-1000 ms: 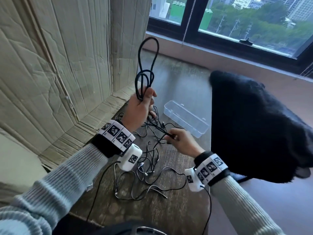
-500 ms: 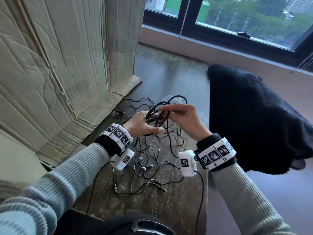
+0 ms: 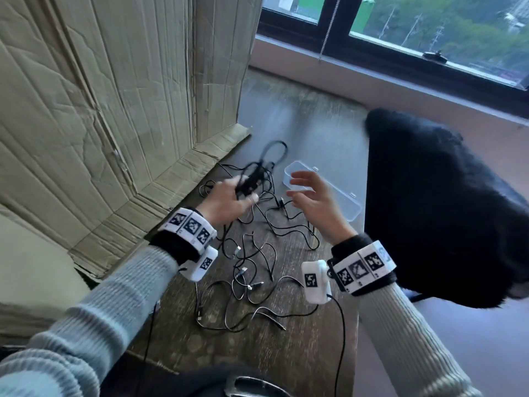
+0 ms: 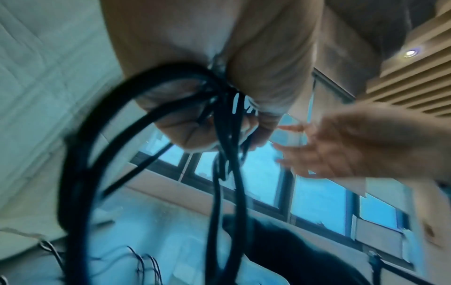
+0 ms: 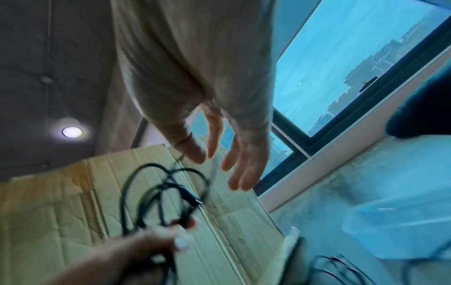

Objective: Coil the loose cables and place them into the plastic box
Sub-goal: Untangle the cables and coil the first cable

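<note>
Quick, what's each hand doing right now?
Left hand: grips the coiled black cable.
Right hand: open, fingers spread, holding nothing.

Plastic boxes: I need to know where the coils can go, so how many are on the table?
1. The clear plastic box lies on the wooden table, beyond the open right hand, beside the black cushion.

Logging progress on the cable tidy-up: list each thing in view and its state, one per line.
Left hand: grips the coiled cable.
Right hand: open, holds nothing.
Coiled cable: bunched in loops, off the table.
Loose cables: tangled on the table.
Plastic box: open, no cable visible inside.
</note>
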`<act>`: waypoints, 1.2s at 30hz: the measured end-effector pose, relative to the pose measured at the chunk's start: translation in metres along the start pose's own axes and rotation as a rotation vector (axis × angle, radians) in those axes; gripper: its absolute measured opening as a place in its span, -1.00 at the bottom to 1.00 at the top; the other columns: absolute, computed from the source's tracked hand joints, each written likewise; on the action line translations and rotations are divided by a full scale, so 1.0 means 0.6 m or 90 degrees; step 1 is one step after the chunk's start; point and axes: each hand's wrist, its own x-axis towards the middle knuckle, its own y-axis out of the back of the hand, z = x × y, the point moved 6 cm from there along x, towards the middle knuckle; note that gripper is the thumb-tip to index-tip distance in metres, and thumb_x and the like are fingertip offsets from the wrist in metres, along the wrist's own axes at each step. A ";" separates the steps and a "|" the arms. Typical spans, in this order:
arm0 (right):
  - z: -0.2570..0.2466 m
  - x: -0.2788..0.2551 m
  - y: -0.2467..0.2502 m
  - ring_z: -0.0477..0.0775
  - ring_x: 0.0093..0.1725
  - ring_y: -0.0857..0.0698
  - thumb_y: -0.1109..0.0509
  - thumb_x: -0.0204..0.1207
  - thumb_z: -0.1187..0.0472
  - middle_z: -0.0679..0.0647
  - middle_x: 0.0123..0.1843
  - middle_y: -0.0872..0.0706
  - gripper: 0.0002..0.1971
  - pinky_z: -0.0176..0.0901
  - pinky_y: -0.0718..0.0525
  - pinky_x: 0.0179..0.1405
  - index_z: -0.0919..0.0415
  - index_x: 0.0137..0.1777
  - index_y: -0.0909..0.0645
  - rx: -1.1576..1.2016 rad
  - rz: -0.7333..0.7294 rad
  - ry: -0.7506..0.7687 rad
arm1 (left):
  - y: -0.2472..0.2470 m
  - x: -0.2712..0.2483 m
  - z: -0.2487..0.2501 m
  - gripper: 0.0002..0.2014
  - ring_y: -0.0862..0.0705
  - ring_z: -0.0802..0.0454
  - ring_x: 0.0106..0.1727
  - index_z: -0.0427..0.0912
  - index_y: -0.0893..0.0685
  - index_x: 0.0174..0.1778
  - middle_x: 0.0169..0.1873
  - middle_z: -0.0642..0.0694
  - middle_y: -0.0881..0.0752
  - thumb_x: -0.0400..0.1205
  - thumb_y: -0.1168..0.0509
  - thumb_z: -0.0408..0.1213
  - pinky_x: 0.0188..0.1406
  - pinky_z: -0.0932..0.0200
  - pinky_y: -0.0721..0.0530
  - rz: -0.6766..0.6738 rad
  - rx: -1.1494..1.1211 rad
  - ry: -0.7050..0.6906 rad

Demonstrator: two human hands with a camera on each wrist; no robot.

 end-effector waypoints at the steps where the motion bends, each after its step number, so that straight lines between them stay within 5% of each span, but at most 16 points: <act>1: 0.032 0.006 0.004 0.09 -0.02 -0.71 -0.29 0.55 0.44 0.15 0.18 -0.69 -0.69 -0.03 -0.68 -0.06 0.02 0.14 -0.52 -0.029 0.039 -0.035 | 0.025 0.004 -0.010 -0.80 -0.52 0.19 -0.36 -0.02 -0.51 -0.28 -0.42 0.18 -0.54 0.62 -0.36 -0.16 -0.41 0.36 -0.36 0.055 0.002 0.020; 3: 0.098 0.008 -0.021 0.07 0.09 -0.66 -0.31 0.56 0.29 0.21 0.31 -0.62 -0.70 -0.06 -0.66 0.02 0.03 0.25 -0.48 -0.125 0.010 -0.126 | 0.069 0.011 -0.032 -0.68 -0.54 0.04 -0.43 -0.14 -0.52 -0.41 -0.51 0.02 -0.55 0.64 -0.31 -0.10 -0.42 0.22 -0.38 0.137 -0.003 0.060; 5: 0.157 -0.004 -0.086 0.13 0.37 -0.52 -0.41 0.54 0.00 0.21 0.50 -0.39 -0.48 -0.04 -0.52 0.34 -0.09 0.49 -0.39 -0.289 -0.170 -0.166 | 0.094 0.020 -0.055 -0.68 -0.60 -0.08 -0.35 -0.22 -0.62 -0.33 -0.47 -0.07 -0.61 0.63 -0.29 -0.07 -0.34 0.17 -0.42 0.182 -0.005 0.084; 7: 0.203 -0.026 -0.160 0.32 0.65 -0.13 -0.46 0.37 -0.32 0.14 0.70 0.03 -0.17 0.17 -0.23 0.59 -0.36 0.60 -0.16 -0.461 -0.365 -0.128 | 0.104 0.025 -0.075 -0.73 -0.63 -0.11 -0.27 -0.18 -0.62 -0.30 -0.40 -0.15 -0.67 0.62 -0.31 -0.07 -0.28 0.17 -0.40 0.203 -0.005 0.103; 10: 0.268 -0.059 -0.227 0.49 0.64 0.32 -0.50 0.12 -0.48 -0.13 0.71 0.36 0.01 0.66 -0.23 0.45 -0.51 0.56 -0.06 -0.687 -0.568 -0.095 | 0.094 0.028 -0.101 -0.73 -0.69 -0.20 -0.16 -0.13 -0.64 -0.29 -0.33 -0.17 -0.72 0.57 -0.28 0.01 -0.22 0.15 -0.46 0.188 -0.005 0.131; 13: 0.311 -0.094 -0.233 0.54 0.63 0.30 -0.61 0.15 -0.31 -0.15 0.73 0.27 0.02 0.68 -0.31 0.38 -0.39 0.60 -0.15 -0.779 -0.677 -0.092 | 0.073 0.016 -0.120 -0.72 -0.68 -0.12 -0.07 -0.06 -0.73 -0.31 -0.28 -0.04 -0.73 0.61 -0.25 -0.02 -0.14 0.19 -0.42 0.127 -0.021 0.166; 17: 0.344 -0.132 -0.184 0.40 0.69 0.19 -0.65 0.21 -0.06 -0.24 0.72 0.25 0.03 0.51 -0.44 0.40 -0.38 0.61 -0.11 -0.762 -0.641 -0.085 | 0.024 0.008 -0.168 -0.65 -0.66 0.03 -0.03 -0.09 -0.80 -0.27 -0.09 0.00 -0.77 0.68 -0.22 -0.01 0.05 0.14 -0.50 0.001 -0.025 0.197; 19: 0.364 -0.151 -0.145 0.33 0.70 0.19 -0.62 0.26 -0.01 -0.24 0.72 0.25 -0.03 0.44 -0.44 0.44 -0.36 0.61 -0.16 -0.744 -0.614 -0.124 | 0.000 0.005 -0.194 -0.68 -0.72 0.10 -0.23 -0.16 -0.72 -0.29 -0.21 -0.09 -0.75 0.70 -0.24 -0.09 0.10 0.06 -0.61 -0.019 -0.109 0.243; 22: 0.383 -0.183 -0.094 0.32 0.70 0.19 -0.57 0.31 0.01 -0.20 0.72 0.25 -0.12 0.44 -0.39 0.47 -0.32 0.60 -0.23 -0.708 -0.584 -0.160 | -0.022 -0.006 -0.228 -0.77 -0.74 0.10 -0.55 -0.29 -0.56 -0.27 -0.29 -0.26 -0.68 0.71 -0.23 -0.34 -0.39 0.18 -0.74 0.022 -0.234 0.331; 25: 0.395 -0.211 -0.051 0.22 0.72 0.17 -0.55 0.32 0.03 -0.21 0.72 0.25 -0.16 0.41 -0.36 0.50 -0.31 0.58 -0.28 -0.683 -0.553 -0.200 | -0.034 -0.022 -0.294 -0.79 -0.75 0.09 -0.56 -0.43 -0.57 -0.13 -0.29 -0.23 -0.72 0.64 -0.34 -0.30 -0.65 0.25 -0.67 0.055 -0.187 0.438; 28: 0.397 -0.224 -0.033 0.19 0.72 0.14 -0.55 0.32 0.01 -0.21 0.73 0.22 -0.19 0.30 -0.34 0.55 -0.33 0.57 -0.30 -0.675 -0.526 -0.208 | -0.043 -0.037 -0.341 -0.68 -0.79 -0.11 -0.33 -0.44 -0.66 -0.23 -0.34 -0.24 -0.79 0.45 -0.49 -0.19 -0.31 -0.02 -0.80 0.052 -0.082 0.561; 31: 0.388 -0.224 -0.033 0.19 0.72 0.07 -0.57 0.33 0.08 -0.15 0.74 0.13 -0.23 0.22 -0.34 0.57 -0.28 0.54 -0.38 -0.661 -0.504 -0.227 | -0.032 -0.056 -0.330 -0.68 -0.69 -0.14 -0.32 -0.35 -0.61 -0.44 -0.52 -0.19 -0.72 0.45 -0.52 -0.21 -0.24 0.10 -0.62 0.038 0.007 0.609; 34: 0.372 -0.208 -0.038 0.30 0.56 -0.27 -0.56 0.30 0.20 0.03 0.65 -0.19 -0.36 0.06 -0.48 0.46 -0.18 0.41 -0.57 -0.674 -0.460 -0.193 | -0.022 -0.059 -0.337 -0.60 -0.68 -0.16 -0.17 -0.39 -0.62 -0.32 -0.51 -0.17 -0.71 0.39 -0.58 -0.09 -0.07 0.07 -0.56 0.042 0.062 0.622; 36: 0.363 -0.193 -0.037 0.29 0.35 -0.46 -0.55 0.29 0.27 0.14 0.42 -0.39 -0.42 0.02 -0.57 0.34 -0.13 0.32 -0.65 -0.666 -0.423 -0.184 | -0.015 -0.054 -0.340 -0.43 -0.68 -0.23 0.05 -0.48 -0.58 0.00 -0.12 -0.32 -0.75 0.33 -0.63 -0.11 0.12 0.00 -0.58 0.077 0.065 0.623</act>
